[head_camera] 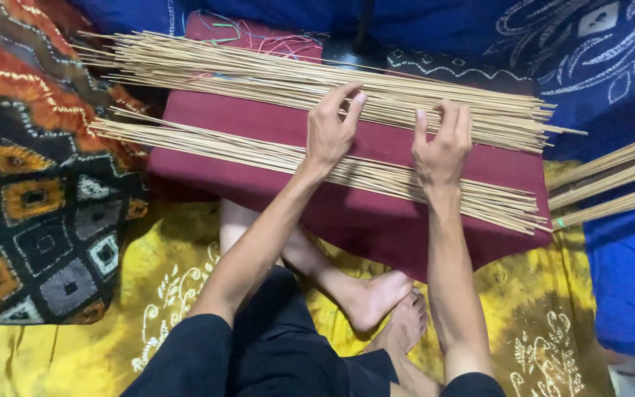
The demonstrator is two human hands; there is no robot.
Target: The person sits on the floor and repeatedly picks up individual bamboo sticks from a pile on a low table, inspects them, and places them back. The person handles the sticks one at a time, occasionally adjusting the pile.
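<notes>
A dark red cushion (376, 217) lies in front of me with two long bundles of thin pale bamboo sticks across it. The far bundle (244, 77) is thick and runs left to right. The near bundle (207, 143) is thinner and slants down to the right. My left hand (331, 131) rests palm down between the bundles, its fingertips touching the far bundle. My right hand (442, 143) is beside it, fingers curled onto the edge of the far bundle, wrist over the near one. Neither hand clearly grips a stick.
A patterned orange, black and grey cloth (31, 191) lies at the left. Yellow patterned fabric (170, 279) covers the floor under my crossed legs and bare feet (384, 301). Blue patterned cloth (611, 66) lies at the back right, where more sticks (619, 180) poke in.
</notes>
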